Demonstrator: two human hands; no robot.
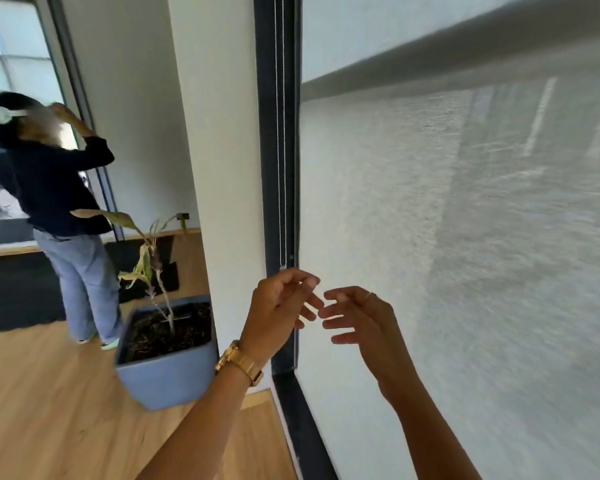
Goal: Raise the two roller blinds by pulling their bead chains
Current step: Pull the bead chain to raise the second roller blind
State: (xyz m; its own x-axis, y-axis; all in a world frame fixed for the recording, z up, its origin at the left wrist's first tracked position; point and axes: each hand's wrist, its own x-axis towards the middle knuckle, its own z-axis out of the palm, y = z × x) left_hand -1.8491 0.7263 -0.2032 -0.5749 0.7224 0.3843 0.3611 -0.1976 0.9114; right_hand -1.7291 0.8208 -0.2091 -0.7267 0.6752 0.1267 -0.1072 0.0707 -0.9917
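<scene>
Hanging along the dark window frame (279,168), the bead chain (284,133) runs down from 12 o'clock in the head view and ends at a small connector just above the left hand (278,306). That hand sits close to centre, at about 6 o'clock from the chain's lower end, fingers loosely curled and thumb raised; whether it has any grip on the chain cannot be determined, as the strand is lost behind the fingers. A gold watch (239,362) is worn on the left wrist. The right hand (361,317) lies just beside it at 3 o'clock, fingers spread and relaxed, nothing in its grasp, fingertips near those of the left. The roller blind (465,254) covers the pane from 1 to 5 o'clock, fully lowered. At 8 o'clock a blue planter (167,379) with a wilted plant stands on the wooden floor (49,410). At 9 o'clock another person (56,188) stands facing a second window.
</scene>
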